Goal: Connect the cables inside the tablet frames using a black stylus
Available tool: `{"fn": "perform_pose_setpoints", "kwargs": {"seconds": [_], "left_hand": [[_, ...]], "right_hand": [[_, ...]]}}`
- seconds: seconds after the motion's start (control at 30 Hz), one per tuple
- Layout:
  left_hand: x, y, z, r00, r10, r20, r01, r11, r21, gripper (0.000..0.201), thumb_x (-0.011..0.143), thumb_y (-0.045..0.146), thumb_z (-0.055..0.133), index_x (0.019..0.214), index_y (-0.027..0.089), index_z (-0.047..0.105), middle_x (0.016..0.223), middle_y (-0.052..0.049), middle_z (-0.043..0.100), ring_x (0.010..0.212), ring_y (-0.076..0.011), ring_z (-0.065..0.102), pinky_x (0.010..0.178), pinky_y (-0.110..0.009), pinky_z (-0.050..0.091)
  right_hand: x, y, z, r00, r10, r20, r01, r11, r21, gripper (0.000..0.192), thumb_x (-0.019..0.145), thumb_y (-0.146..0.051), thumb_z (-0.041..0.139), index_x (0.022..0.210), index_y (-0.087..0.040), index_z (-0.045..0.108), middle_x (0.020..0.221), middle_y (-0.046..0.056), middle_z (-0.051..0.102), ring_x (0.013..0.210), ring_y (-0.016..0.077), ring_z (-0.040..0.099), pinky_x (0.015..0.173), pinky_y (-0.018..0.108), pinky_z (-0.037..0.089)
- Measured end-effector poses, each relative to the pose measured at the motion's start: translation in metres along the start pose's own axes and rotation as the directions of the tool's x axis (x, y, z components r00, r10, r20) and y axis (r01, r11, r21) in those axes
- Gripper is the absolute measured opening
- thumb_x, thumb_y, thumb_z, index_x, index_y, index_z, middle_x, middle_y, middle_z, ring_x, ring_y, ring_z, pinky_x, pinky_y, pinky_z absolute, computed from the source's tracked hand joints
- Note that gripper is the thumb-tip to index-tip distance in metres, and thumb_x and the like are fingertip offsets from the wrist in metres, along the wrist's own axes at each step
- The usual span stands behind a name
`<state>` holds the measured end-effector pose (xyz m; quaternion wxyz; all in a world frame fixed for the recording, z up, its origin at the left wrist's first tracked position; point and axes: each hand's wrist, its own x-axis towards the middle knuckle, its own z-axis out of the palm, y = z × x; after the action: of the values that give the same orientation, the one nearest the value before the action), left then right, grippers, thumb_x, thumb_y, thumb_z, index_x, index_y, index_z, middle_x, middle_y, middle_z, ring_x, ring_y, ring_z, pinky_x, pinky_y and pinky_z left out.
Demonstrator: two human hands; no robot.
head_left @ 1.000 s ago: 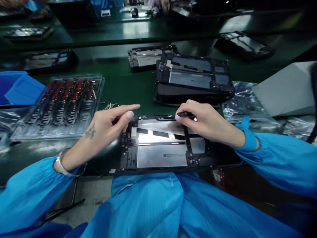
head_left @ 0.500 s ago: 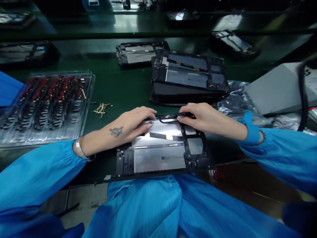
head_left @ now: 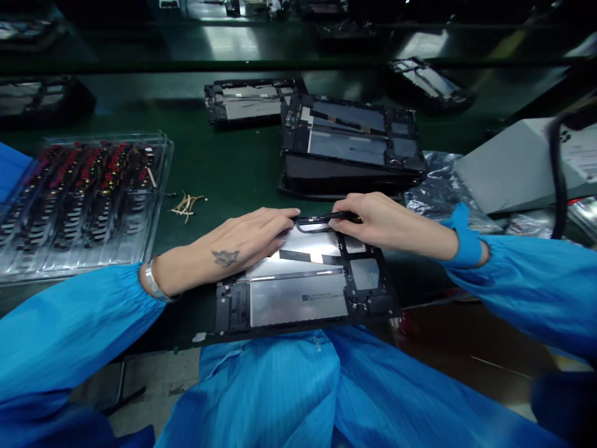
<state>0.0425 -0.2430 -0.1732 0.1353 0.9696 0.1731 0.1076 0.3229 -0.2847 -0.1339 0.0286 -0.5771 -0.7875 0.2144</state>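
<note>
Pressing flat on the opened black tablet chassis with silver battery panels [head_left: 298, 292], the left hand [head_left: 242, 242] lies palm down, fingers extended and close together over the chassis's upper left part, fingertips reaching the far edge; it grips nothing. Right hand [head_left: 377, 221] has its grip clamped on a thin black stylus-like tool [head_left: 342, 216], pinched between thumb and fingers, tool lying roughly level with its tip pointing left at the far edge of the chassis, near a small black curved cable [head_left: 310, 225]. Left fingertips and tool tip are just beside each other. Chassis sits at the near edge of the dark green worktop [head_left: 224, 168], centre, touching the person's blue smock. Both arms wear blue sleeves; silver bracelet [head_left: 152, 280] on the left wrist.

Behind the chassis, toward worktop centre: stack of similar black tablet chassis [head_left: 349, 149], another single one [head_left: 247, 102] just left behind it. Left side: clear plastic blister tray of red and black small parts [head_left: 79, 199]. Between tray and hands: small pile of tan strips [head_left: 186, 204]. Right edge: crinkled clear plastic bag [head_left: 438, 186] and grey box [head_left: 517, 168]. More chassis lie along the far edge.
</note>
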Motion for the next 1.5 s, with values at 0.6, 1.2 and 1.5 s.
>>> {"fn": "perform_pose_setpoints", "kwargs": {"seconds": [0.6, 1.2, 1.5], "left_hand": [[0.008, 0.009, -0.011, 0.994, 0.052, 0.099, -0.071, 0.977, 0.201, 0.027, 0.108, 0.024, 0.035, 0.117, 0.012, 0.057, 0.147, -0.016, 0.055, 0.13, -0.0261, 0.056, 0.1, -0.041, 0.056], [0.011, 0.002, -0.008, 0.961, 0.259, 0.093, -0.271, 0.833, 0.482, 0.028, 0.105, 0.015, 0.033, 0.117, 0.011, 0.058, 0.146, -0.019, 0.057, 0.127, -0.0299, 0.061, 0.098, -0.041, 0.057], [0.009, 0.0, -0.009, 0.922, 0.383, 0.056, -0.346, 0.749, 0.565, 0.04, 0.106, 0.011, 0.026, 0.129, 0.004, 0.058, 0.14, -0.022, 0.061, 0.123, -0.0299, 0.066, 0.1, -0.042, 0.058]], "right_hand": [[0.002, 0.003, 0.001, 0.999, -0.024, -0.021, 0.024, 0.999, 0.026, 0.022, 0.094, -0.033, 0.056, 0.089, -0.018, 0.071, 0.079, 0.005, 0.066, 0.066, 0.0157, 0.054, 0.06, 0.03, 0.031], [0.002, 0.003, 0.0, 0.999, -0.032, -0.02, 0.035, 0.982, 0.187, 0.023, 0.095, -0.034, 0.059, 0.083, -0.017, 0.069, 0.061, -0.001, 0.058, 0.053, 0.0112, 0.047, 0.055, 0.03, 0.03], [-0.006, -0.006, -0.011, 0.996, -0.008, -0.091, 0.025, 0.981, 0.19, 0.024, 0.093, -0.033, 0.059, 0.082, -0.015, 0.069, 0.07, 0.001, 0.063, 0.06, 0.0118, 0.049, 0.058, 0.029, 0.031]]}}
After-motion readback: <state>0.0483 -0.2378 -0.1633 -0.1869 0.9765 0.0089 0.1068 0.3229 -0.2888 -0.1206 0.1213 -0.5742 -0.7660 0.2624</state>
